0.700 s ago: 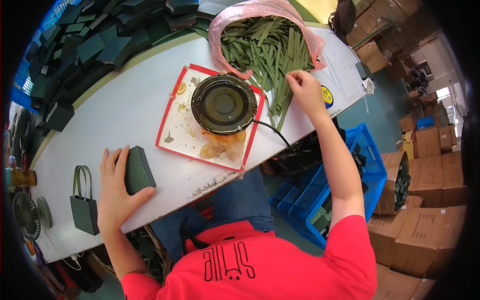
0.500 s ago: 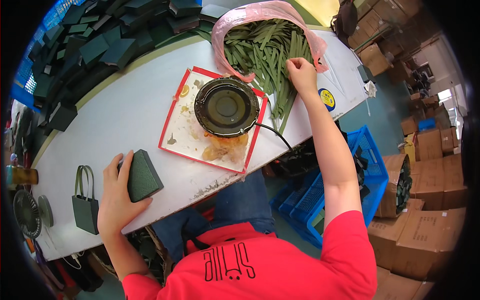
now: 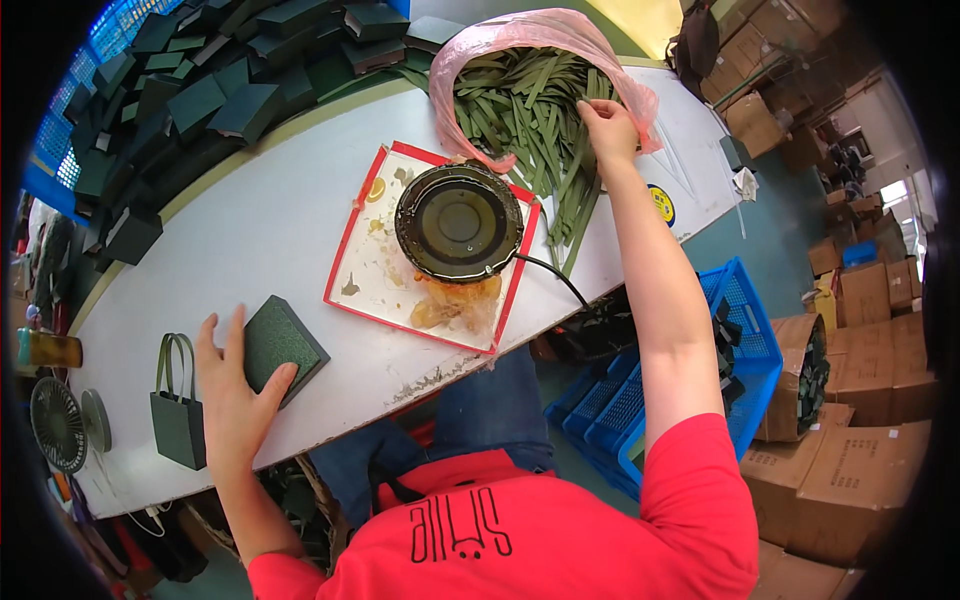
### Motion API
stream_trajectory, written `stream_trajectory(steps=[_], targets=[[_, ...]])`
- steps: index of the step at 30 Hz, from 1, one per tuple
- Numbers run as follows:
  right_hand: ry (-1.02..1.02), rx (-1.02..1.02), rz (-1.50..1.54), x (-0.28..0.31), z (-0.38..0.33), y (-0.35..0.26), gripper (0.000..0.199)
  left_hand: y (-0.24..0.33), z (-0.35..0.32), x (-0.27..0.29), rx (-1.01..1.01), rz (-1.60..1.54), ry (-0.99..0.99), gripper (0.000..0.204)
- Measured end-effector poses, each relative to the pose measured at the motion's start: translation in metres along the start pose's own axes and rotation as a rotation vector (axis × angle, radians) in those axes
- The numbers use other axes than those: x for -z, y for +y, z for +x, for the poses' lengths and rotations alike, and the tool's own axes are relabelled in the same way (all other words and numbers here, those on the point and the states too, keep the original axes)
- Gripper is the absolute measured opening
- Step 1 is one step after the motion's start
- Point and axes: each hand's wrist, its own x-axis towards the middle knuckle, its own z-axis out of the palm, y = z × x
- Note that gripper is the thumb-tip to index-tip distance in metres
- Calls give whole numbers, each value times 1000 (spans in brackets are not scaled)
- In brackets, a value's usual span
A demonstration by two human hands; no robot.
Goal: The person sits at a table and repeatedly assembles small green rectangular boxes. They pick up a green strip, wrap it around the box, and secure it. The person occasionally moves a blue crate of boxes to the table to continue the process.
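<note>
My left hand (image 3: 232,400) grips a flat dark green box (image 3: 280,343) that lies on the white table (image 3: 270,230) near its front edge, with the thumb on the box's near corner. My right hand (image 3: 606,124) reaches far across into an open pink plastic bag (image 3: 500,40) full of long green strips (image 3: 520,105), and its fingers pinch some of the strips. Between the two hands a round black pot (image 3: 459,222) stands on a red-rimmed white tray (image 3: 375,270) smeared with amber glue.
A heap of dark green boxes (image 3: 200,90) fills the far left of the table. A small green handled bag (image 3: 180,425) and a fan (image 3: 58,425) sit at the near left. A black cable (image 3: 555,275) runs off the pot. A blue crate (image 3: 700,370) and cardboard cartons (image 3: 850,470) stand on the right.
My right hand has moved farther into the pink bag among the strips. My left hand has shifted the green box a little, and it now lies flatter on the table.
</note>
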Motion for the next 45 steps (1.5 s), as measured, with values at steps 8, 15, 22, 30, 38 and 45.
stream_trajectory(steps=[8,15,22,30,38,45], targets=[[-242,-190,431,79,-74,-65,31,-24,8,25,-244,-67,-215,50],[-368,-242,312,148,-230,-125,17,19,-5,-24,-89,98,73,92],[-683,2,463,135,-340,-116,20,52,-45,-39,-244,-1344,-1099,125],[-942,156,286,127,-340,-114,21,66,-35,-71,-358,-1545,-1284,122],[-989,-454,771,111,-328,-127,48,66,-33,-56,-408,-1283,-1222,125],[-884,-524,606,97,-325,-140,26,73,-30,-24,-698,-686,-830,123]])
